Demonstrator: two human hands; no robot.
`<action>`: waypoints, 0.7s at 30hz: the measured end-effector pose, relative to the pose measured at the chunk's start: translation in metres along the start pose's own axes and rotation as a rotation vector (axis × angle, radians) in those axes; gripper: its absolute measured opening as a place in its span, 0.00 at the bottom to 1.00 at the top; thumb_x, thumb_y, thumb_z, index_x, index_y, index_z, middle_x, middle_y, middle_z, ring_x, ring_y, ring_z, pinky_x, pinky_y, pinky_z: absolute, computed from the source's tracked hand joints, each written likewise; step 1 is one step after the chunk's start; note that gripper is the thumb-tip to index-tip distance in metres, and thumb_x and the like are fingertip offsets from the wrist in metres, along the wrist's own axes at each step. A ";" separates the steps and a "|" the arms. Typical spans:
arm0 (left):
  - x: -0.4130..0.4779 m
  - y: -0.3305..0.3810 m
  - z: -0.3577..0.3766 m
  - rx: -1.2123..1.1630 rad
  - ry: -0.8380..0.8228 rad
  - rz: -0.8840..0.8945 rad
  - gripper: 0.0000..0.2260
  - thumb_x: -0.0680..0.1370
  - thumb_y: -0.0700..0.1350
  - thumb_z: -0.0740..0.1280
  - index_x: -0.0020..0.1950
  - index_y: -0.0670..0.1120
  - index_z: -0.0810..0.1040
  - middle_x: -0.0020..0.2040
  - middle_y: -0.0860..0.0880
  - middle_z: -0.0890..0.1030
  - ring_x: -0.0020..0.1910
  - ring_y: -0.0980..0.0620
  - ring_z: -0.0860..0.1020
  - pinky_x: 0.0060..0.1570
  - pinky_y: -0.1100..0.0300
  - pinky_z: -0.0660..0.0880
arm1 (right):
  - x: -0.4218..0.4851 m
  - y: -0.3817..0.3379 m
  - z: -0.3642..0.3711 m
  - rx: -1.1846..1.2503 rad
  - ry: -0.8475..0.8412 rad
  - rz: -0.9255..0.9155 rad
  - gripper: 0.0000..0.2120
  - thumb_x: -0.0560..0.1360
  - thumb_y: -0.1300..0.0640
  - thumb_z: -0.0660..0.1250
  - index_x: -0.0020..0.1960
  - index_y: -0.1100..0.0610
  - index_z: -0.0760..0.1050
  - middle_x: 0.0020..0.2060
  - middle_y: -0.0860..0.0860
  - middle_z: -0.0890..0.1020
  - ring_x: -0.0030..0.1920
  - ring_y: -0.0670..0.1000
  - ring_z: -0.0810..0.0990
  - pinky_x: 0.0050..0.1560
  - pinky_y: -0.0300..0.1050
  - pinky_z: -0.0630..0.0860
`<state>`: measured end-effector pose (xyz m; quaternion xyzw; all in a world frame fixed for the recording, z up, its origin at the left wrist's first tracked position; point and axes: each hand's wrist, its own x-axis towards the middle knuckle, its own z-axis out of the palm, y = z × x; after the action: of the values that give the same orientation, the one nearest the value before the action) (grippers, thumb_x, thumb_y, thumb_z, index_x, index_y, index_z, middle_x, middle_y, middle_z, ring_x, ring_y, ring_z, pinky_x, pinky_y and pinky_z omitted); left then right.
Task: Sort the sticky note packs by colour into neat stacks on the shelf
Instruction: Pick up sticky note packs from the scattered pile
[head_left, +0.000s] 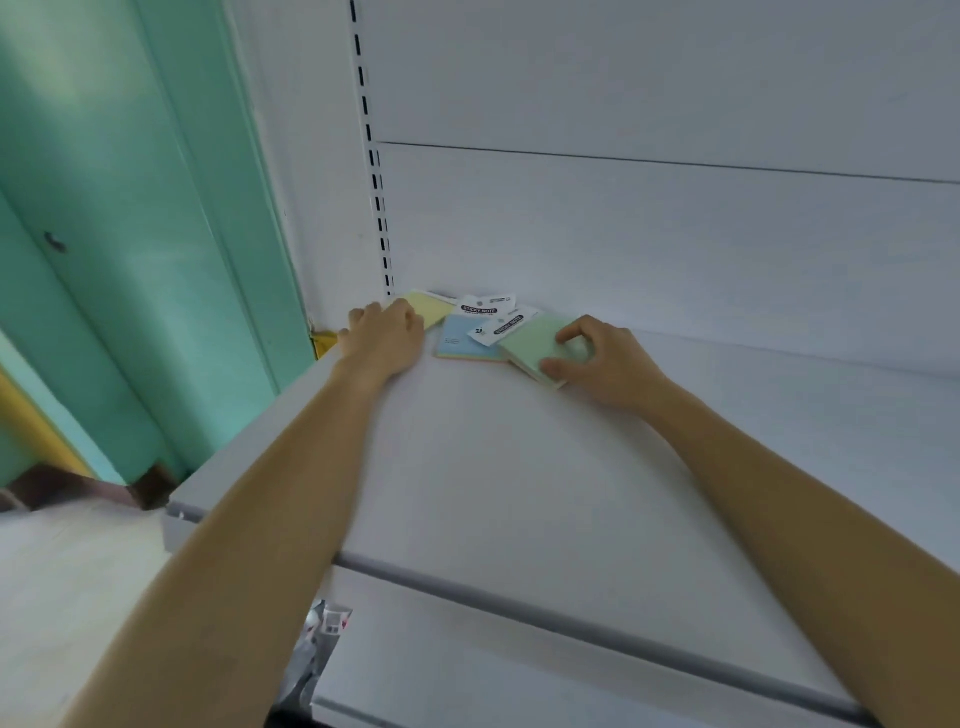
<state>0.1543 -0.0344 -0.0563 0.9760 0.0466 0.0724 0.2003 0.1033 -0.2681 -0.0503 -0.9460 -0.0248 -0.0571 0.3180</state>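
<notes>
Here right hand (605, 361) fingers (569, 338) pinch square green pack (540, 345), apparently plastic-wrapped.

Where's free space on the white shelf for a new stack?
Bare white shelf runs from the packs to the front edge between both forearms, and right of the right hand. Crowded: back-left corner, where the yellow pack under the left hand, blue pack and green pack cluster.

"STICKY NOTE", white on black: header card (480, 309) of blue pack (460, 340); the same on header card (506, 327) of green pack (545, 345), at 3 o'clock. Smaller print illegible.
</notes>
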 end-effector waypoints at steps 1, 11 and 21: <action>0.001 -0.002 0.000 -0.028 0.016 -0.008 0.16 0.80 0.49 0.52 0.63 0.45 0.70 0.63 0.39 0.70 0.66 0.39 0.64 0.62 0.46 0.65 | 0.000 -0.001 0.000 0.001 0.004 -0.001 0.21 0.69 0.47 0.70 0.58 0.53 0.72 0.59 0.55 0.75 0.62 0.57 0.70 0.56 0.47 0.68; -0.002 -0.001 -0.009 -0.332 0.055 -0.053 0.19 0.73 0.45 0.66 0.61 0.42 0.67 0.60 0.42 0.64 0.56 0.42 0.71 0.52 0.56 0.66 | -0.002 0.008 -0.011 0.186 0.098 0.084 0.22 0.73 0.56 0.67 0.65 0.52 0.68 0.65 0.56 0.65 0.52 0.50 0.68 0.49 0.37 0.66; -0.008 -0.003 -0.029 -0.989 0.222 -0.246 0.08 0.73 0.37 0.59 0.41 0.48 0.75 0.41 0.51 0.75 0.42 0.50 0.74 0.39 0.58 0.75 | 0.004 0.020 -0.018 0.370 0.158 0.068 0.17 0.73 0.65 0.61 0.60 0.56 0.74 0.54 0.50 0.72 0.53 0.48 0.71 0.54 0.41 0.68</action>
<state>0.1418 -0.0217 -0.0326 0.7384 0.1419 0.1650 0.6383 0.1075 -0.2949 -0.0479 -0.8643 0.0224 -0.1150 0.4891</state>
